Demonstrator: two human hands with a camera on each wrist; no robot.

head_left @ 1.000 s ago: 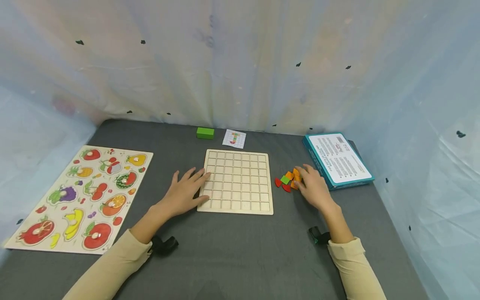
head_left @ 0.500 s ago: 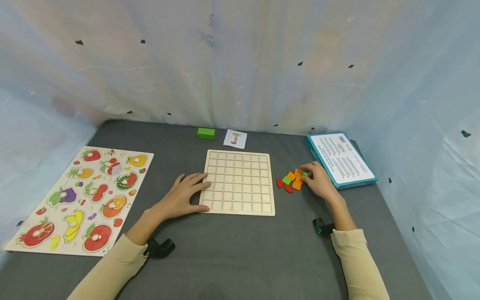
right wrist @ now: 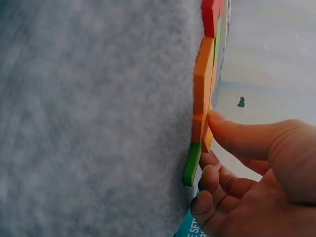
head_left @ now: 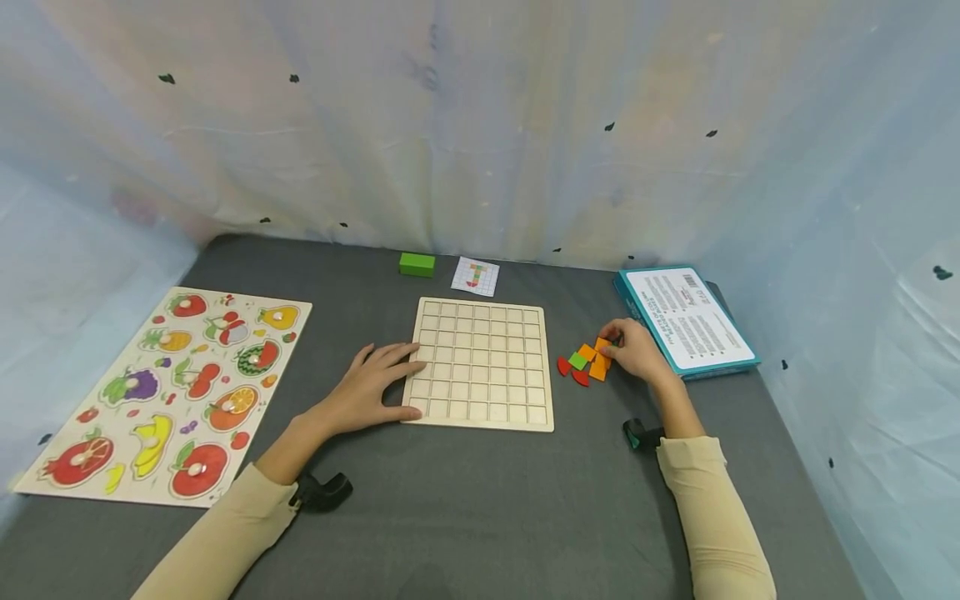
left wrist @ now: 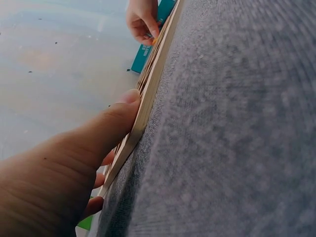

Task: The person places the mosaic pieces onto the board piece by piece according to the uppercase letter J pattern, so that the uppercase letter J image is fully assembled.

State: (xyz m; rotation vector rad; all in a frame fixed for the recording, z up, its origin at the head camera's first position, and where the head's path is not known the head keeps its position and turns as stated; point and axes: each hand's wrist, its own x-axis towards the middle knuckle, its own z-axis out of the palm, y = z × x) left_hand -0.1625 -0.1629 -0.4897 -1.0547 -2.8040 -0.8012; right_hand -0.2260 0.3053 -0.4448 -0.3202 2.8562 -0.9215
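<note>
A pale wooden grid board (head_left: 480, 367) lies mid-table. My left hand (head_left: 367, 392) rests at its left edge, fingers spread, with the thumb (left wrist: 126, 101) on the edge near the front corner. Right of the board is a small cluster of flat pieces: orange tiles (head_left: 597, 368), a green tile (head_left: 577, 361) and red curved pieces (head_left: 581, 378). At the cluster's right side my right hand (head_left: 637, 350) pinches an orange tile (right wrist: 208, 140) between thumb and finger. A second green tile (right wrist: 191, 165) lies just below those fingers in the right wrist view.
Behind the board lie a green block (head_left: 417, 265) and a small printed pattern card (head_left: 476, 276). A fruit puzzle board (head_left: 247, 408) covers the left side. A teal box (head_left: 686, 321) sits close to the right hand. Pale curtains (head_left: 480, 125) border the table.
My right hand has drawn back to the right side of the cluster, and its fingers have come together on an orange tile. My left hand's fingers have shifted slightly along the board's left edge.
</note>
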